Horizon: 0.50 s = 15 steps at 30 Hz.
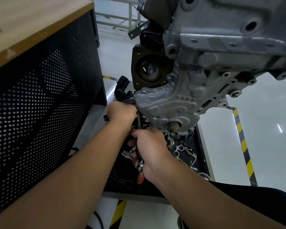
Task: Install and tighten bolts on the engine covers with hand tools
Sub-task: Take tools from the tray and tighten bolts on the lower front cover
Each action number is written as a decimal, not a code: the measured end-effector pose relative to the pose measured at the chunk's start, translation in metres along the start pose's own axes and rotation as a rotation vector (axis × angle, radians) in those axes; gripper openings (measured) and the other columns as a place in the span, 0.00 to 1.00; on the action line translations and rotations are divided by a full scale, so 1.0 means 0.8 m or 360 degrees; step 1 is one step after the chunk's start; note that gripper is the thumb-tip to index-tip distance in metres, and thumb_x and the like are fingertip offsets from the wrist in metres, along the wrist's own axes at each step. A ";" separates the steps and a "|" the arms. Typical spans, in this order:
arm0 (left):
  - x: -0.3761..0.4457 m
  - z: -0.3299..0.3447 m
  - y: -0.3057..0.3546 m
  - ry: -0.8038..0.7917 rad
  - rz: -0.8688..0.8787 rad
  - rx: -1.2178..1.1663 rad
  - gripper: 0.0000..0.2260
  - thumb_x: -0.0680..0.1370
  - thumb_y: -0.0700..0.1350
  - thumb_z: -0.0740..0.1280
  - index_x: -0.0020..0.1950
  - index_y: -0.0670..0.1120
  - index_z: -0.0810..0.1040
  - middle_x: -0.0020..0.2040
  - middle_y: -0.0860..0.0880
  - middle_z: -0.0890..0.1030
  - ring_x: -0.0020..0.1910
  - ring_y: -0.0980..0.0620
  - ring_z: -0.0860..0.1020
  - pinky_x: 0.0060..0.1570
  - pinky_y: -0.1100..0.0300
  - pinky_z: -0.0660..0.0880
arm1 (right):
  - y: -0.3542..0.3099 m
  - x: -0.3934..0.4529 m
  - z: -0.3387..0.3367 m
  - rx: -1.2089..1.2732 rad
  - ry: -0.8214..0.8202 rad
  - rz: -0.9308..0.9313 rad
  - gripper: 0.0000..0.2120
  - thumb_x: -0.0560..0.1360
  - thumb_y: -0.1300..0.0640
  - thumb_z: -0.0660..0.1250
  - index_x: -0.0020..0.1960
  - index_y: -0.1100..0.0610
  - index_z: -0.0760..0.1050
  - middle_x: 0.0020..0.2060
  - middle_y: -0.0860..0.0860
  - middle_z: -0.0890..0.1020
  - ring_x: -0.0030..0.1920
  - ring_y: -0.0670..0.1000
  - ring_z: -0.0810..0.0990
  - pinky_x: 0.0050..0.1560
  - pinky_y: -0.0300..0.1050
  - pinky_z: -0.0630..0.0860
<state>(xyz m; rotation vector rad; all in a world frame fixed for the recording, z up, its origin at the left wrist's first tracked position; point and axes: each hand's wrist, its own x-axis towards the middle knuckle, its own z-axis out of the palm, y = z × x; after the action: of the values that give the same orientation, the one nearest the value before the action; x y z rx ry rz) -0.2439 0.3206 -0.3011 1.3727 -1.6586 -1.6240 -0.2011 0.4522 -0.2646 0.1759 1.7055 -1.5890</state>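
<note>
both hands work at the lower left edge of the ribbed grey cast-metal engine cover (165, 103), centre of frame, which sits on the big grey engine block (221, 40) filling the upper right. right hand (149, 151) grip is clamped round the black handle of a ratchet wrench with chrome head and red end (139, 164), lower centre; a thin metal extension shaft (139, 120) runs up from it toward the cover edge. left hand (121, 113) sits curled at the top of that shaft by the cover edge, seemingly steadying it, but whether its grip is closed on the shaft or just resting there, cannot tell. the bolt itself is hidden behind the left hand. progress guess: cover is already seated on the block and several bolt heads show along its rim, so probably mid-task, tightening one bolt at the lower left corner; how many are left, can't say. around: black tray of loose small parts and gaskets (185, 151) below the engine, lower centre right; black plastic connector and hose (122, 85) just above the left hand; round dark opening in a brown housing (149, 70) above the cover; black perforated metal cabinet with wooden top (40, 100) fills the left; yellow-black floor tape (243, 142) at right. in the way: the connector and hose crowd the left hand, and the cabinet close on the left likely limits handle swing.
</note>
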 end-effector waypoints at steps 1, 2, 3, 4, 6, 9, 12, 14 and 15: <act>-0.001 0.002 0.000 0.0004 0.0008 0.0017 0.10 0.72 0.33 0.67 0.33 0.42 0.74 0.27 0.46 0.76 0.15 0.55 0.68 0.21 0.67 0.64 | 0.001 0.000 -0.001 0.0002 0.0001 0.0004 0.05 0.77 0.61 0.64 0.51 0.58 0.78 0.34 0.54 0.80 0.21 0.47 0.68 0.23 0.36 0.63; -0.001 0.003 0.001 -0.0004 0.0022 0.0042 0.11 0.72 0.33 0.67 0.32 0.42 0.73 0.26 0.46 0.76 0.13 0.56 0.67 0.19 0.68 0.62 | 0.001 0.000 -0.001 0.0004 0.0001 0.0007 0.04 0.78 0.62 0.64 0.51 0.58 0.77 0.34 0.53 0.81 0.21 0.47 0.68 0.23 0.37 0.62; -0.001 0.003 0.002 -0.0019 0.0043 0.0070 0.11 0.72 0.32 0.66 0.31 0.42 0.73 0.26 0.45 0.76 0.12 0.57 0.66 0.18 0.69 0.62 | 0.001 0.000 -0.002 0.0006 0.0001 0.0008 0.04 0.78 0.62 0.64 0.51 0.57 0.77 0.34 0.53 0.81 0.21 0.47 0.68 0.23 0.37 0.62; -0.002 0.003 0.003 -0.0035 0.0079 0.0090 0.11 0.72 0.32 0.65 0.31 0.42 0.72 0.26 0.45 0.75 0.12 0.57 0.65 0.18 0.69 0.61 | 0.001 0.000 -0.003 0.0007 0.0002 0.0008 0.04 0.78 0.62 0.64 0.51 0.57 0.77 0.34 0.53 0.81 0.21 0.47 0.68 0.23 0.37 0.62; -0.002 0.002 0.002 -0.0040 0.0177 0.0138 0.12 0.71 0.30 0.63 0.29 0.42 0.70 0.25 0.45 0.73 0.14 0.56 0.66 0.18 0.68 0.61 | 0.001 0.001 -0.005 -0.0001 0.0006 0.0013 0.05 0.78 0.61 0.65 0.52 0.56 0.77 0.34 0.53 0.82 0.21 0.47 0.68 0.23 0.37 0.62; -0.002 0.001 -0.003 -0.0011 0.0328 0.0214 0.15 0.69 0.30 0.63 0.25 0.44 0.66 0.23 0.47 0.71 0.21 0.50 0.66 0.24 0.62 0.61 | 0.002 0.002 -0.008 -0.0016 0.0010 0.0006 0.06 0.78 0.62 0.65 0.53 0.56 0.77 0.33 0.54 0.82 0.21 0.48 0.68 0.23 0.36 0.63; -0.006 -0.003 -0.007 -0.0007 0.0585 0.0375 0.21 0.70 0.31 0.65 0.23 0.46 0.62 0.18 0.55 0.63 0.20 0.56 0.61 0.22 0.63 0.57 | 0.005 0.004 -0.009 -0.0043 0.0025 -0.0010 0.04 0.77 0.61 0.65 0.52 0.57 0.77 0.35 0.55 0.82 0.21 0.48 0.68 0.23 0.36 0.63; -0.014 -0.006 -0.010 0.0019 0.0811 0.0494 0.22 0.72 0.33 0.67 0.24 0.48 0.61 0.18 0.54 0.61 0.19 0.55 0.64 0.20 0.67 0.55 | 0.007 0.005 -0.009 -0.0044 0.0025 -0.0010 0.04 0.77 0.61 0.65 0.50 0.57 0.77 0.35 0.55 0.82 0.21 0.48 0.68 0.23 0.37 0.63; -0.019 -0.006 -0.013 0.0049 0.0908 0.0536 0.23 0.73 0.34 0.68 0.24 0.48 0.60 0.19 0.54 0.62 0.20 0.55 0.64 0.20 0.66 0.54 | 0.008 0.006 -0.009 -0.0048 0.0027 -0.0012 0.04 0.78 0.61 0.65 0.50 0.58 0.77 0.35 0.55 0.82 0.21 0.48 0.68 0.23 0.37 0.63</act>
<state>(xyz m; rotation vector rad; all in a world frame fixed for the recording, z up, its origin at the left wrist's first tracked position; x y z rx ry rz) -0.2302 0.3333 -0.3045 0.9202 -2.1234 -1.0274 -0.2038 0.4583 -0.2727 0.1690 1.7442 -1.5704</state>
